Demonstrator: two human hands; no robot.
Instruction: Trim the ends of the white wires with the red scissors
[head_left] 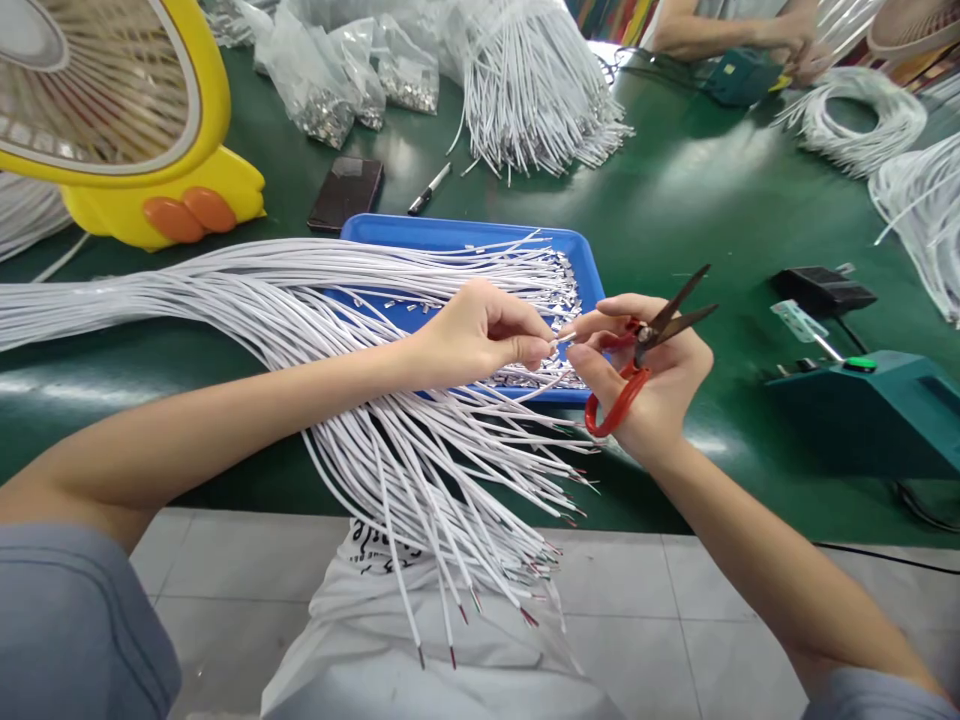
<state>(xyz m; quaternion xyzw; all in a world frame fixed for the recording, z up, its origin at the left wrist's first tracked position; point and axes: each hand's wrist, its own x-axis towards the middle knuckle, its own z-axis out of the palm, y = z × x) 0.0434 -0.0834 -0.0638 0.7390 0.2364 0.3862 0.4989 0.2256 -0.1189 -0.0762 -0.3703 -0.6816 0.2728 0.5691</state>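
Observation:
My left hand (487, 335) pinches the end of a white cable (561, 342) between thumb and fingers, above the blue tray (589, 270). Close beside it, my right hand (652, 375) has its thumb and fingertips at the same cable end. Red-handled scissors (619, 400) hang on the fingers of my right hand, blades apart and pointing up to the right. A large bundle of white cables (247, 290) runs from the left across the tray and over the table's front edge, some ends showing red and green wires. Small metal parts (562, 290) lie in the tray.
Behind the tray are a phone (346, 193), a pen (430, 190), bags of metal parts (322, 90) and more cables (532, 90). A yellow fan (202, 200) stands left, a green machine (870, 410) right. Another person's hands (799, 45) are at the back right.

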